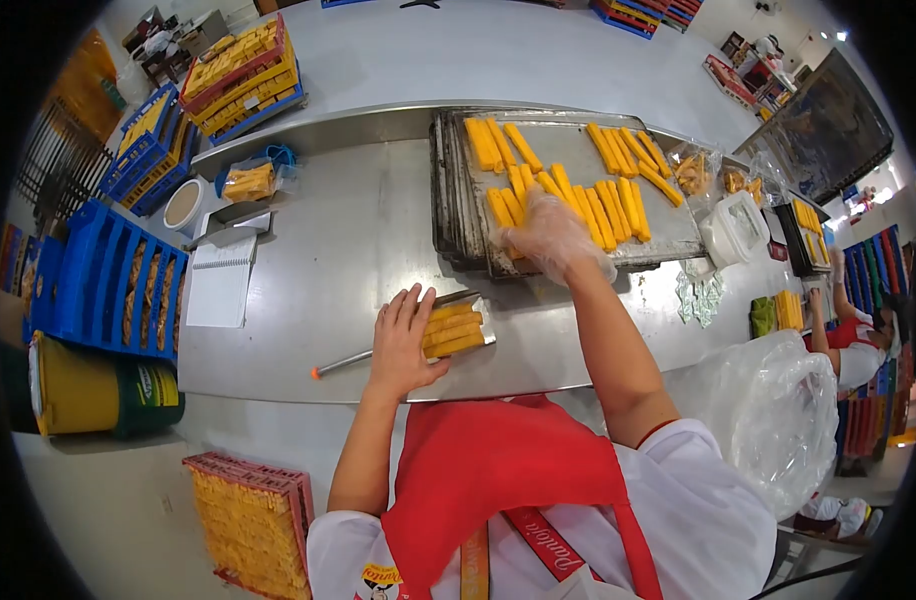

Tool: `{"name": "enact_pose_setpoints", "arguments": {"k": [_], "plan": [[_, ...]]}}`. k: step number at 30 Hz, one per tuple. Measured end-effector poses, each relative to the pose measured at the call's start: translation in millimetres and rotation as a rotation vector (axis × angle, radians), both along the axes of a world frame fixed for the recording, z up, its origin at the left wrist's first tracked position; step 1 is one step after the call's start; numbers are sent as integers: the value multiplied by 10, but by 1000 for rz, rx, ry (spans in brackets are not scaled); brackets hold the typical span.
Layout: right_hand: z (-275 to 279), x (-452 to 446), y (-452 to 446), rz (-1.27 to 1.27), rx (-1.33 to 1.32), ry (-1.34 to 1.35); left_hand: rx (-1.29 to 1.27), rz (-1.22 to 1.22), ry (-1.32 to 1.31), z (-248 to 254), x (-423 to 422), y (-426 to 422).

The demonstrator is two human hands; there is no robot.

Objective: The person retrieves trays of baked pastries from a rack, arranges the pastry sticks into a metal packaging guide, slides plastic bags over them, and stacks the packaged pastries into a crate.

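Several yellow sticks (608, 212) lie in groups on a stack of dark metal trays (668, 245). My right hand (550, 238), in a clear plastic glove, reaches over the top tray with its fingers at the sticks near the front left; the glove and sticks hide its grip. On the metal table, my bare left hand (406, 338) rests with fingers spread against the left side of a small group of yellow sticks (453, 332). Those sticks lie on a small metal piece (488, 322). A metal rod with an orange tip (316, 374) sticks out left of that hand.
A notebook (221, 285), a white tub (185, 207) and a bagged yellow pack (250, 182) are at the left. Bagged pieces (693, 172) and a white container (735, 230) stand right of the trays. Clear plastic (778, 420) hangs at the front right. A co-worker's arm (821, 325) shows beyond.
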State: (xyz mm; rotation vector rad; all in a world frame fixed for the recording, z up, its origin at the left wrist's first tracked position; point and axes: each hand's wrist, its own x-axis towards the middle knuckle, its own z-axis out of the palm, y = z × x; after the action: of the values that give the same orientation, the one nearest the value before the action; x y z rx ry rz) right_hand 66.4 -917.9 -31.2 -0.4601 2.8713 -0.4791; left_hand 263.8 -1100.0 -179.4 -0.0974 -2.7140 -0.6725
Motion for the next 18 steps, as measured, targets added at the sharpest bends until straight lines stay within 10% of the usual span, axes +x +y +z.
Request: {"name": "enact_pose_setpoints", "arguments": {"k": [18], "plan": [[-131, 345, 301, -30, 93, 16, -9, -3, -43, -18, 27, -29]]}}
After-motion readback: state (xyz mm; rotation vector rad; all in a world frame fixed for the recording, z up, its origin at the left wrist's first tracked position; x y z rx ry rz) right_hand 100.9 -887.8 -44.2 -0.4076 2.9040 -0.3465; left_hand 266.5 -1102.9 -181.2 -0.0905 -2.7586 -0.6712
